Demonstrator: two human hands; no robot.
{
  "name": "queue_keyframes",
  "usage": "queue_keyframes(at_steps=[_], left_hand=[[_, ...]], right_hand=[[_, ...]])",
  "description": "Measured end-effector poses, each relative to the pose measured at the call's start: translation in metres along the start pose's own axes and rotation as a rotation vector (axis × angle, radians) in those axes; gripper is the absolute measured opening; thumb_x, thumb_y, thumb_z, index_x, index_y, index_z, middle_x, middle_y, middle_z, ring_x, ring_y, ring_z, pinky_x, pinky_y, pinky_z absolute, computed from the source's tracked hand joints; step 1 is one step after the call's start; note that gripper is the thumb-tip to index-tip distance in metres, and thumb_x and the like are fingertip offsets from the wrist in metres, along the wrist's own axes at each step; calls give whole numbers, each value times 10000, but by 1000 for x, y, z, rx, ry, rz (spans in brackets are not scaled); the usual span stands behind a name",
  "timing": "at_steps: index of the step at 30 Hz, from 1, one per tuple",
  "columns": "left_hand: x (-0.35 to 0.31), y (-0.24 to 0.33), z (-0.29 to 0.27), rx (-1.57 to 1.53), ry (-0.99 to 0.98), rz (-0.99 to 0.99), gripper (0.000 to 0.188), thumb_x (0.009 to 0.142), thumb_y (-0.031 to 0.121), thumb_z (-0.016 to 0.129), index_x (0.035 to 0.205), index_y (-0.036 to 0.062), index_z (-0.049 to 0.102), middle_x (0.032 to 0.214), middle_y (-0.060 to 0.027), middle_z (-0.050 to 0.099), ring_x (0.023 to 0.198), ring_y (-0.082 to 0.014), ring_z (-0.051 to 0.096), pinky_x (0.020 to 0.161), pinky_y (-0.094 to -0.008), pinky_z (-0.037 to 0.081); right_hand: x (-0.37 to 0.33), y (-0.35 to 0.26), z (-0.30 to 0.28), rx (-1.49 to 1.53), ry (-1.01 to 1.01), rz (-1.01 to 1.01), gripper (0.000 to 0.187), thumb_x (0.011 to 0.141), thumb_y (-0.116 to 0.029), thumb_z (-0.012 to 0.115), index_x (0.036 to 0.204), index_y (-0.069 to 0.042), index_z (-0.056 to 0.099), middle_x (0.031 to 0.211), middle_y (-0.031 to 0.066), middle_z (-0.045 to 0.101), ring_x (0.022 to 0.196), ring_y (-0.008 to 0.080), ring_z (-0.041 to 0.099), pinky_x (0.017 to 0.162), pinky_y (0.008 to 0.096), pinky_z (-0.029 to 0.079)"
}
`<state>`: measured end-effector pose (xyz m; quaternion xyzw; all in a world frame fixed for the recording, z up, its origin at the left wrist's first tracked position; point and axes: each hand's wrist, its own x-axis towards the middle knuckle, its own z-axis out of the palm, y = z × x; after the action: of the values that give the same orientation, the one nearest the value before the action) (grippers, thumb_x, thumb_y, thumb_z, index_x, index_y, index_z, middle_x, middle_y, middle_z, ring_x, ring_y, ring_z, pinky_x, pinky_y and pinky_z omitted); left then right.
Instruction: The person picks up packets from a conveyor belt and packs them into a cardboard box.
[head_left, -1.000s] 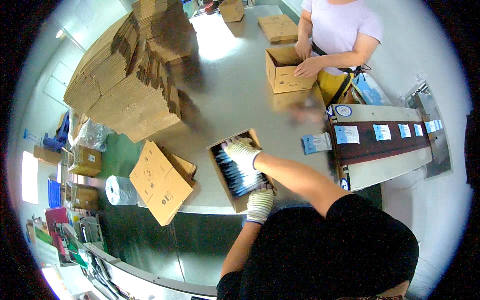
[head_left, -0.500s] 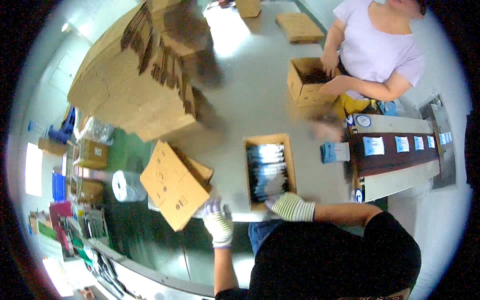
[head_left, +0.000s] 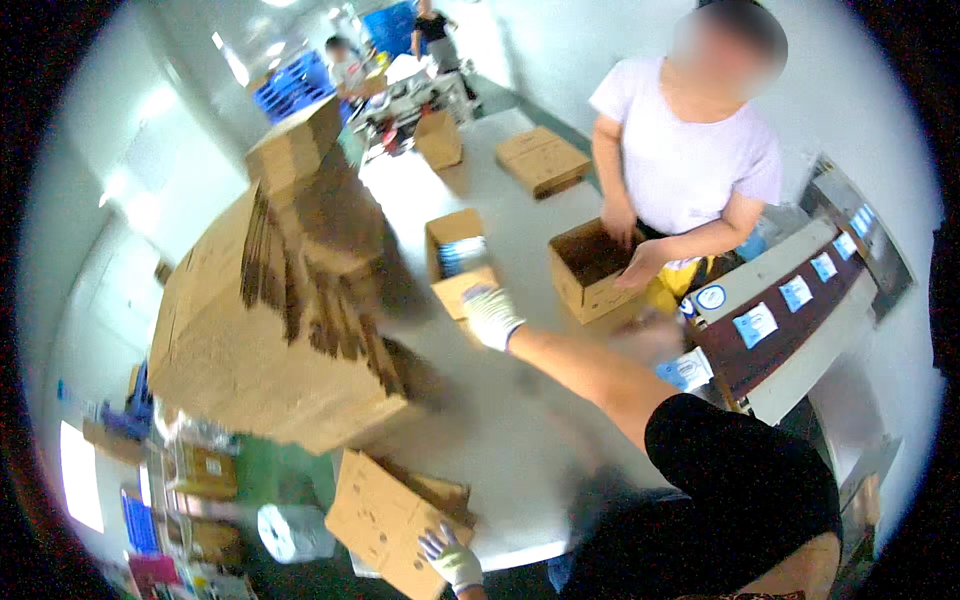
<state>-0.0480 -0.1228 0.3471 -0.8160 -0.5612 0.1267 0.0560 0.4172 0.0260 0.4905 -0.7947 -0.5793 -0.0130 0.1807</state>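
My right hand (head_left: 491, 318), in a white and green striped glove, reaches far out and grips the near end of an open cardboard box (head_left: 455, 228). Inside that box stand blue-and-white packets (head_left: 462, 255) in a row. Down at the table's near left edge, my left hand (head_left: 450, 560), gloved too, lies on a flat cardboard piece (head_left: 385, 520) with its fingers spread. Beneath that piece another folded cardboard piece (head_left: 440, 492) shows in part.
Stacked flattened cartons (head_left: 270, 350) rise at the left. Across the table (head_left: 500, 450), a co-worker (head_left: 690, 140) has both hands at an open box (head_left: 590, 270). A conveyor (head_left: 790, 310) at the right carries packets. A closed carton (head_left: 542, 160) and another box (head_left: 438, 138) stand farther back.
The packet-filled box has moved away from me across the table, with my right hand at its near end. My left hand has come onto the flat cardboard. The view has tilted up.
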Motion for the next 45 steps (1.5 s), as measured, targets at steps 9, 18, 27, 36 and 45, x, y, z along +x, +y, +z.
queue_keyframes(at_steps=[9, 18, 27, 36, 45], left_hand=[[-33, 52, -30, -121, 394, 196, 534, 812, 163, 526, 1336, 145, 427, 1306, -225, 432, 1149, -395, 443, 912, -501, 400], [-62, 105, -100, -41, 327, 77, 457, 813, 135, 526, 1268, 119, 488, 1149, -172, 544, 1011, -334, 528, 840, -449, 435], [-169, 170, -277, -575, 717, 80, 282, 892, 13, 484, 1167, 10, 547, 861, -130, 595, 735, -254, 546, 694, -387, 464], [-242, 250, -283, -1474, 489, 245, 334, 930, 304, 547, 1092, 14, 567, 1027, -119, 589, 935, -223, 537, 854, -356, 429], [-218, 266, -250, -1752, 261, 76, 124, 870, 149, 593, 894, 28, 598, 882, -52, 609, 823, -158, 533, 809, -324, 436]], right_hand=[[-263, 47, -15, 323, -404, -496, 489, 820, -335, 599, 1227, -84, 494, 1208, 187, 512, 1013, 363, 560, 831, 479, 475], [-406, 184, 14, 531, -552, -46, 438, 854, -379, 581, 1150, -57, 560, 1079, 178, 604, 1000, 361, 570, 863, 442, 452], [-387, 174, -40, 647, -164, 126, 530, 866, -411, 579, 1228, -30, 512, 1200, 201, 556, 1081, 335, 546, 876, 435, 453], [-412, 250, -88, 1326, 200, 296, 451, 896, -354, 581, 1204, -31, 522, 1050, 53, 574, 977, 149, 527, 858, 287, 451], [-452, 248, -115, 1336, 380, 489, 721, 733, -414, 741, 1252, 8, 471, 1271, 176, 516, 1186, 278, 475, 1016, 381, 363]])
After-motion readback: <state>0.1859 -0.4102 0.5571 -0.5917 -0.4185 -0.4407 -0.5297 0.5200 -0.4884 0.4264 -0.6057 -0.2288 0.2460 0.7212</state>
